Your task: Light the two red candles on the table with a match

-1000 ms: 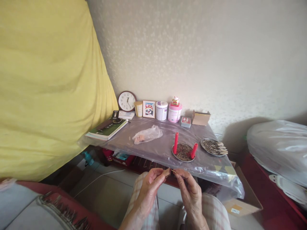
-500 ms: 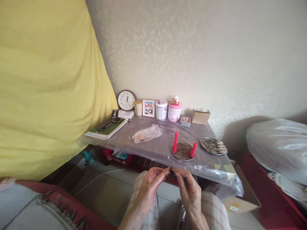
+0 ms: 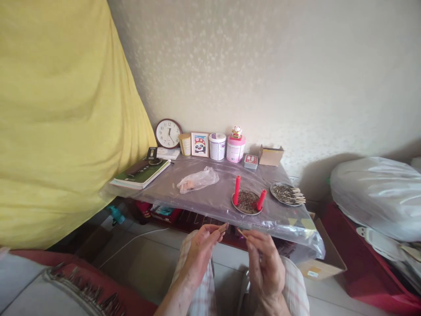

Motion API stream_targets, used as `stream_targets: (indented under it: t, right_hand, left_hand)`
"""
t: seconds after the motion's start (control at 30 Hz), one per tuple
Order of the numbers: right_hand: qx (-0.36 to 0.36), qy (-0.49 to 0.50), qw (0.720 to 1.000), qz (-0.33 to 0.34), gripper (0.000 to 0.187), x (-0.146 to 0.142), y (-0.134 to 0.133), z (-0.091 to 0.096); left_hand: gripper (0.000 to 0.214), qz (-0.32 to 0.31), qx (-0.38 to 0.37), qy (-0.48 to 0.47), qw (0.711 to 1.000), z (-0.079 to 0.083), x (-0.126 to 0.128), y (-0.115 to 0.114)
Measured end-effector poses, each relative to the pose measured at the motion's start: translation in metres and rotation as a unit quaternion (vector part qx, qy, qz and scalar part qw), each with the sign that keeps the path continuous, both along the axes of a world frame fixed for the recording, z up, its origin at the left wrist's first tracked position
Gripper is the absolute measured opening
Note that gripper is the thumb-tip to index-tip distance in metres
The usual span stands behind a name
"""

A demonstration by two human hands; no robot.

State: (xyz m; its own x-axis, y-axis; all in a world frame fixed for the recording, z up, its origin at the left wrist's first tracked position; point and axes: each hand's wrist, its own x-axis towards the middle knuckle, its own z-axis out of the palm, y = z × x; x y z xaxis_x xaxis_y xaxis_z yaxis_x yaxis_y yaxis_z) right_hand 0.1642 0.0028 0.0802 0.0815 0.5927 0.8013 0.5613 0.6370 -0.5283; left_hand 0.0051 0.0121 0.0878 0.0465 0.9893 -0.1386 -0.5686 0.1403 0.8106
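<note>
My left hand (image 3: 199, 256) pinches a small matchbox (image 3: 223, 228) between thumb and fingers, in front of the table's near edge. Across a small gap, my right hand (image 3: 268, 263) is closed on a thin matchstick (image 3: 242, 233) that points toward the box. I see no flame on its tip. Beyond the hands, a tall red candle (image 3: 237, 190) and a shorter, tilted red candle (image 3: 261, 200) stand on a round metal plate (image 3: 247, 214) strewn with dark bits. To its right, a second plate (image 3: 272, 193) holds many used-looking sticks and a row of pale matchsticks (image 3: 298, 196).
The table (image 3: 204, 202) wears clear plastic. A crumpled plastic bag (image 3: 200, 180) lies mid-table, a green book (image 3: 141, 174) at left. Along the wall stand a clock (image 3: 169, 133), tubs (image 3: 217, 147) and an open cardboard box (image 3: 271, 156). A carton (image 3: 324, 263) sits below right.
My hands have drawn apart, so the matchstick is now farther from the matchbox. The whole scene has shifted slightly left and up as the camera moved.
</note>
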Motion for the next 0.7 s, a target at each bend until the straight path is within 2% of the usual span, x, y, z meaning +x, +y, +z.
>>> stream_targets:
  t: [0.07,0.13,0.23,0.5,0.7]
  right_hand:
    - [-0.017,-0.031,0.999,0.000,0.012,0.002,0.011,-0.013]
    - [-0.032,-0.016,0.999,-0.038,0.029,0.006,0.027,-0.028]
    - [-0.054,0.031,0.994,-0.094,0.034,0.015,0.044,-0.041]
    - [-0.105,0.118,0.983,-0.097,0.027,0.027,0.036,-0.025]
    - [-0.130,0.194,0.969,-0.085,0.029,0.028,0.042,-0.025]
  left_hand:
    - [0.033,-0.002,0.008,0.001,1.000,0.003,0.000,-0.001]
    - [0.035,-0.007,0.011,0.014,1.000,0.006,0.000,-0.002]
    - [0.038,-0.013,0.004,0.029,0.999,0.008,-0.001,-0.004]
    - [0.034,-0.011,-0.003,0.014,1.000,-0.001,-0.003,-0.004]
    - [0.037,-0.010,-0.003,0.035,0.999,-0.001,-0.011,-0.006]
